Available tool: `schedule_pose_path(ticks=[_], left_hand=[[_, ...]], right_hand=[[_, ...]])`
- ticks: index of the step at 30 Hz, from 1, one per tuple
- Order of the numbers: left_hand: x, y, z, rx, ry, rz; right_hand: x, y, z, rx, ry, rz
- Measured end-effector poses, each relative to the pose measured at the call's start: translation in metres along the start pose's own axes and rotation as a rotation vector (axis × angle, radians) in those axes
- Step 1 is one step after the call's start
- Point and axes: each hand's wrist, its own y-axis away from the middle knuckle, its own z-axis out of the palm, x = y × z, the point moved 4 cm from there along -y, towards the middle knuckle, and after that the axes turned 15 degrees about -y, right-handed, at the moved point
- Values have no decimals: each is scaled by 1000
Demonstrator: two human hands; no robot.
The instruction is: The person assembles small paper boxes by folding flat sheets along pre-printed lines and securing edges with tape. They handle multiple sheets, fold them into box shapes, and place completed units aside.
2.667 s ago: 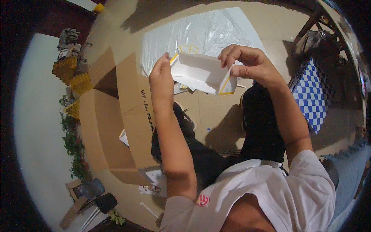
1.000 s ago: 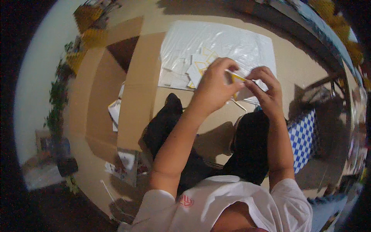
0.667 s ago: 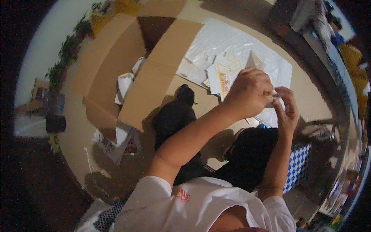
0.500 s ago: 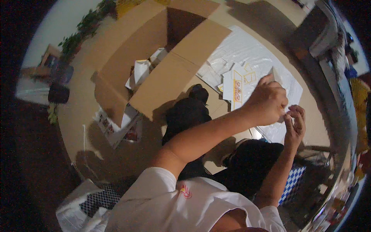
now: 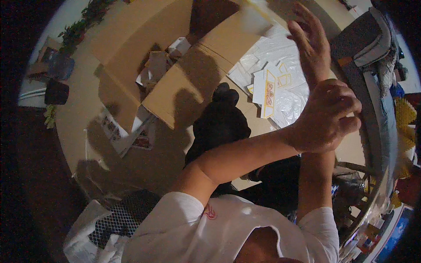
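My right hand [image 5: 310, 41] is raised at the upper right, fingers stretched and apart, with nothing in it. To its left, over the flap of the large cardboard box [image 5: 175, 103], a pale thing with a yellow edge [image 5: 255, 19] is smeared by motion and apart from the hand. My left hand [image 5: 329, 116] crosses in front of my right forearm, its fingers loosely bent with gaps between them, and I see nothing in it. Flat white cartons with yellow print [image 5: 266, 94] lie left of my hands on white plastic sheeting [image 5: 296, 103]. Folded white cartons [image 5: 157, 65] lie inside the box.
A printed white carton piece [image 5: 142, 138] lies by the box's near corner. My dark-clothed leg [image 5: 221, 120] is between the box and the sheeting. A grey padded seat [image 5: 357, 41] stands at the far right, and a plant [image 5: 74, 30] at the far left.
My hands were close together above the sheeting; now the right one has swung up and opened. The left has shifted right and nearer. A blurred pale thing has appeared over the box flap.
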Motion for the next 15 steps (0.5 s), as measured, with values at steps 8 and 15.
schedule_pose_path(ticks=[8, 15], left_hand=[[23, 6, 13, -308, 142, -157], [39, 33, 21, -536, 189, -318]], right_hand=[[222, 146, -71, 246, 302, 519], [344, 322, -81, -57, 727, 1005]])
